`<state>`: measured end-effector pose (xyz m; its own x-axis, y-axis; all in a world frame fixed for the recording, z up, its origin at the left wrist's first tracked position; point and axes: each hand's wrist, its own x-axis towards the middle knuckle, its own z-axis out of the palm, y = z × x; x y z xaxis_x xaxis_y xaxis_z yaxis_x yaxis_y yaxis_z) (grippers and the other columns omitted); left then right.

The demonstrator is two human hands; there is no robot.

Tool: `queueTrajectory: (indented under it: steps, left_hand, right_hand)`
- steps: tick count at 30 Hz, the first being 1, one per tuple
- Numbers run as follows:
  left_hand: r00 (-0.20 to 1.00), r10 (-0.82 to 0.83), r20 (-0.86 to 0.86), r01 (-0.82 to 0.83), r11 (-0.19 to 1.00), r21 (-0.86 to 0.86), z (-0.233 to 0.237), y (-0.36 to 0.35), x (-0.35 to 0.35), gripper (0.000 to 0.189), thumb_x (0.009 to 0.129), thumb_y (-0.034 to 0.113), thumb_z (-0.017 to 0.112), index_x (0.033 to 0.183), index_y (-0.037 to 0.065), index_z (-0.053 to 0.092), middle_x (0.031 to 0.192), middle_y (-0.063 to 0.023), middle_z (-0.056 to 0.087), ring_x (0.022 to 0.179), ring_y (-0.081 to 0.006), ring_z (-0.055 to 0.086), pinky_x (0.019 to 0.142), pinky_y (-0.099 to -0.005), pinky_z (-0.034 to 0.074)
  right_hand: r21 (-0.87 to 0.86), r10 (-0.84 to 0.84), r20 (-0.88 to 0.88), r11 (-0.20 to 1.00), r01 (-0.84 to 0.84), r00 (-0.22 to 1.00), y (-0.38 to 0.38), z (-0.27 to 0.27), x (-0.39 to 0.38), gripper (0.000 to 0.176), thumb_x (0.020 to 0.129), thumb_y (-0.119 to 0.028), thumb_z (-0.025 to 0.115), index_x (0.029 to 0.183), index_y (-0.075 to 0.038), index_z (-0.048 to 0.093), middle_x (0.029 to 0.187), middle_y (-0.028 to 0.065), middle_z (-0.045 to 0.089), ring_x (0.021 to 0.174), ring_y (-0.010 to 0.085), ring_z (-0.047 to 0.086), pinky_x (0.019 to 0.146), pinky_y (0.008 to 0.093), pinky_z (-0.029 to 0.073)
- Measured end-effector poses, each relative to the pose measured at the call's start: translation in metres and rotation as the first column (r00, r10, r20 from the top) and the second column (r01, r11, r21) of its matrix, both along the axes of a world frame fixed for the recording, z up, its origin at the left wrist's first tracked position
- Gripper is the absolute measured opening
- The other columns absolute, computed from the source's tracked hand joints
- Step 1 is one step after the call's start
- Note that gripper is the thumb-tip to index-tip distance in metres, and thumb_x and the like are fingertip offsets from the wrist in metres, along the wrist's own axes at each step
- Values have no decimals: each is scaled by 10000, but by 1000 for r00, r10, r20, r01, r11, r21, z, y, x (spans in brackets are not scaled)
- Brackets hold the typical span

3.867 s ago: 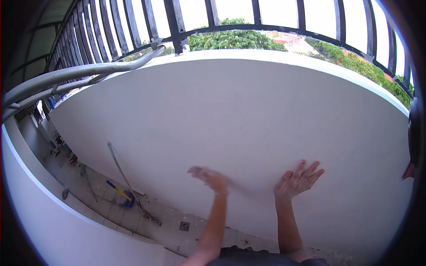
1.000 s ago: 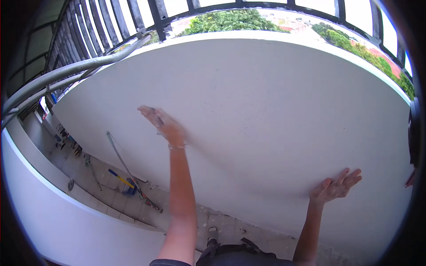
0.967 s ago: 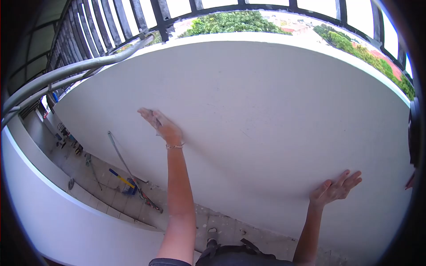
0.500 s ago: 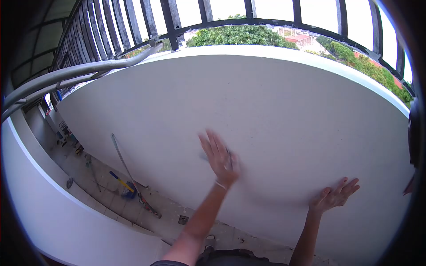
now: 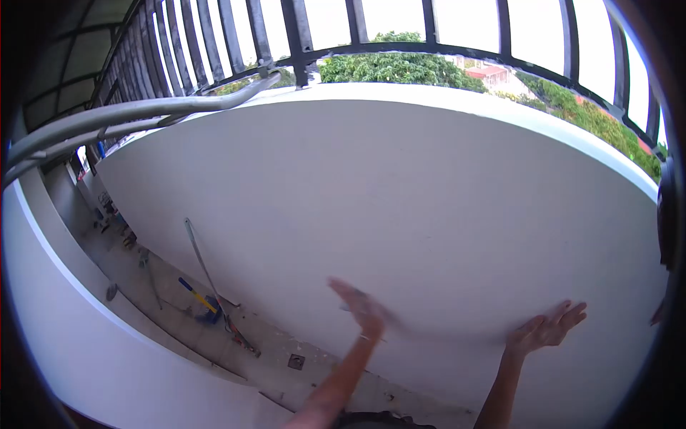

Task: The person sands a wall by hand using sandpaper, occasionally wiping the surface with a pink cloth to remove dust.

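My left hand (image 5: 363, 309), smeared by motion, lies low against the pale wall (image 5: 429, 186) with a light band at its wrist. Slivers of a thin flat piece show at the edges of the palm; I cannot tell what it is. Farther right, my right hand (image 5: 544, 330) rests against the same wall, its fingers spread and nothing in it.
Behind the wall's top runs a dark metal railing (image 5: 429, 25); grey pipes (image 5: 143, 109) cross at the upper left. On the floor are a long-handled tool (image 5: 207, 275) leaning on the wall, a blue tool with yellow handle (image 5: 209, 309) and a drain (image 5: 296, 362).
My left hand has swept down the wall, its fingers now pointing more to the left. My right hand stays spread on the wall, while the view has shifted slightly.
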<state>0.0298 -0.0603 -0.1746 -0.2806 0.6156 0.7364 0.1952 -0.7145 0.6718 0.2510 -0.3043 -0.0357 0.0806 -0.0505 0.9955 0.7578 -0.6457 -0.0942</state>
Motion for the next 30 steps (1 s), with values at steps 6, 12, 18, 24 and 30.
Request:
queueTrajectory:
  steps: [6, 12, 18, 24, 30]
  left_hand:
    - [792, 248, -558, 110, 841, 530, 222, 25, -31, 626, 944, 329, 456, 1499, 58, 358, 1586, -199, 247, 1459, -444, 205, 1180, -531, 152]
    - [983, 172, -64, -154, 962, 225, 242, 179, -148, 575, 1041, 243, 328, 1538, 1, 172, 1628, -159, 110, 1508, -308, 78, 1215, -401, 67]
    - [989, 146, 18, -147, 989, 31, 22, 98, -81, 631, 1037, 278, 350, 1530, -47, 125, 1611, -249, 34, 1493, -406, 11, 1196, -523, 47]
    - [866, 164, -472, 53, 909, 414, 185, 43, -49, 713, 940, 309, 489, 1522, -11, 233, 1590, -252, 181, 1471, -466, 119, 1171, -577, 116]
    - [974, 183, -136, -124, 925, 360, 286, 164, -143, 584, 1021, 274, 329, 1537, 23, 220, 1621, -179, 137, 1506, -337, 70, 1210, -442, 61]
  right_hand:
    - [-19, 22, 83, 1000, -21, 996, -2, 4, 2, 562, 1047, -392, 242, 1503, -80, 346, 1564, 162, 304, 1463, 334, 247, 1197, 522, 186]
    - [4, 11, 65, 1000, -11, 998, 0, -2, 4, 560, 1047, -395, 248, 1497, -81, 357, 1570, 140, 301, 1473, 332, 222, 1202, 518, 177]
    - [21, -7, 65, 1000, 5, 998, 2, -3, 5, 560, 1053, -402, 234, 1496, -82, 356, 1565, 147, 305, 1464, 334, 246, 1196, 522, 202]
    - [35, 24, 88, 999, -27, 996, 0, -7, 11, 580, 1045, -417, 290, 1455, -26, 413, 1528, 177, 367, 1440, 362, 295, 1183, 552, 200]
    - [39, -13, 77, 999, 10, 997, 2, -8, 10, 607, 1042, -451, 279, 1451, -23, 416, 1531, 174, 362, 1442, 359, 291, 1185, 544, 207]
